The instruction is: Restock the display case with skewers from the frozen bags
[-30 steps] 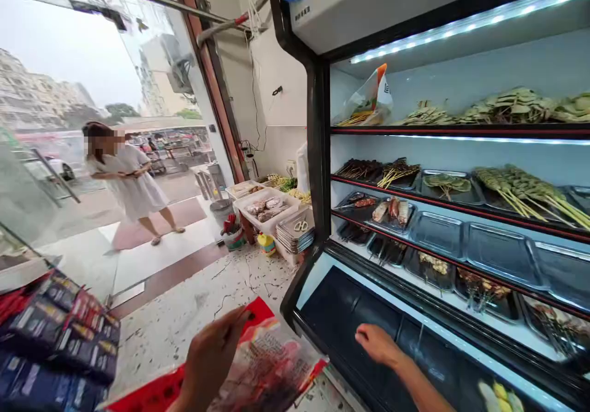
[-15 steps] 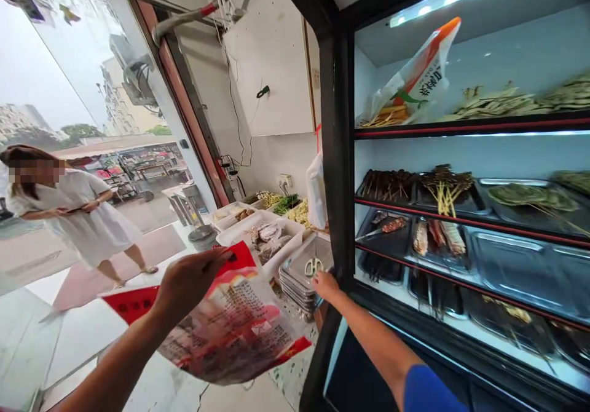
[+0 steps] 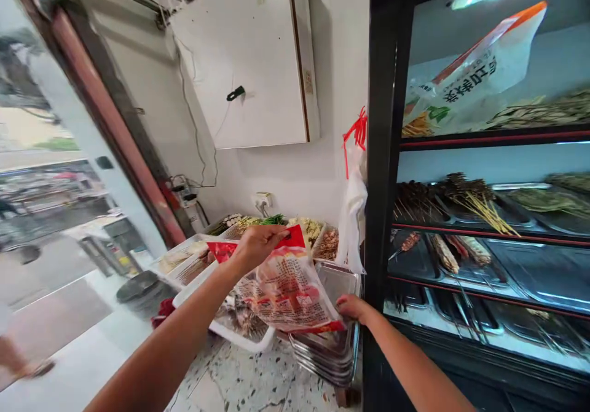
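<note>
My left hand point(image 3: 258, 247) is closed on the upper edge of a printed red-and-clear plastic food bag point(image 3: 288, 289). The bag hangs tilted over the tray stack, and its pale pinkish contents show through. Beside the bag's lower right corner is my right hand point(image 3: 353, 309), fingers curled in. What those fingers hold, if anything, is hidden, and no scissors show in the current view. Beneath the bag and my right hand stand stacked metal trays point(image 3: 322, 369). A white bin point(image 3: 258, 343) of wrapped food is partly covered by my left arm and the bag.
On the right, a lit display fridge point(image 3: 385, 123) holds skewers on trays. White plastic bags point(image 3: 354, 215) hang beside it. Vegetable containers point(image 3: 313, 229) line the wall under a white cabinet point(image 3: 249, 61). Left are a grey bucket point(image 3: 142, 295) and a doorway; a person's leg point(image 3: 13, 356) shows outside.
My view has swung right. The bag has moved over the trays, closer to my right hand. The white-handled scissors beside my right hand on the top tray no longer show.
</note>
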The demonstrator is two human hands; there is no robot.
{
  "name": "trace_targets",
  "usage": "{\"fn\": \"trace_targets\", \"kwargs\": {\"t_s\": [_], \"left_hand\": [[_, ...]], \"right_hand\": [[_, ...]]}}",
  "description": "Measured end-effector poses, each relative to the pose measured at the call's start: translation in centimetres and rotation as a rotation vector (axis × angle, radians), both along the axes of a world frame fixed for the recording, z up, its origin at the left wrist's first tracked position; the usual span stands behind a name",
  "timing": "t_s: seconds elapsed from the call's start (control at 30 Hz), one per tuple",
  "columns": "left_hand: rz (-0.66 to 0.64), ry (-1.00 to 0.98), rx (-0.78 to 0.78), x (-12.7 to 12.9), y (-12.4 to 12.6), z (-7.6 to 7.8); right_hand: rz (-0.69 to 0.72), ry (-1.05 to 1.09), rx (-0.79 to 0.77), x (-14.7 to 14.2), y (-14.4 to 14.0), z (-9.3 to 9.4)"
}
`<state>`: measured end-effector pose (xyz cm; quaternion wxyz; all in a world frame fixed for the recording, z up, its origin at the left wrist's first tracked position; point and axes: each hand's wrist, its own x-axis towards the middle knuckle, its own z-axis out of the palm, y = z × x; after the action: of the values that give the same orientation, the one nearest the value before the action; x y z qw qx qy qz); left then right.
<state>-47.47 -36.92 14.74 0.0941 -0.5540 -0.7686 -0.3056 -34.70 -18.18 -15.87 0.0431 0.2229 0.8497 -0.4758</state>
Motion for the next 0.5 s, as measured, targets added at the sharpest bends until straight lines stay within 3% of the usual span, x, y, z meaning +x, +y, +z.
{"fn": "trace_targets", "kwargs": {"t_s": [0.1, 0.13, 0.2, 0.23, 0.3, 0.4, 0.5], "left_hand": [[-0.123, -0.033, -0.036, -4.2, 1.6, -0.4], [-0.154, -0.040, -0.050, -5.3, 2.2, -0.4], [-0.217, -0.041, -0.082, -6.9, 3.5, -0.4], [-0.249, -0.033, -0.103, -7.3, 4.1, -0.4], [-0.309, -0.009, -0.143, -7.7, 5.0, -0.5], [-0.377, 0.019, -0.182, -7.6, 5.6, -0.5], [-0.424, 0.027, -0.195, -7.3, 5.4, -0.6]], "right_hand": [[-0.067, 0.025, -0.231, 5.2, 0.2, 1.6], [-0.103, 0.097, -0.372, 7.3, -0.2, 2.5], [-0.177, 0.239, -0.582, 11.0, -1.9, 5.1], [-0.172, 0.270, -0.606, 12.3, -2.9, 6.8], [-0.165, 0.262, -0.454, 13.6, -4.9, 10.7], [-0.272, 0.187, 0.028, 12.6, -6.9, 16.5], [-0.329, 0.129, 0.387, 10.7, -7.3, 20.4]]}}
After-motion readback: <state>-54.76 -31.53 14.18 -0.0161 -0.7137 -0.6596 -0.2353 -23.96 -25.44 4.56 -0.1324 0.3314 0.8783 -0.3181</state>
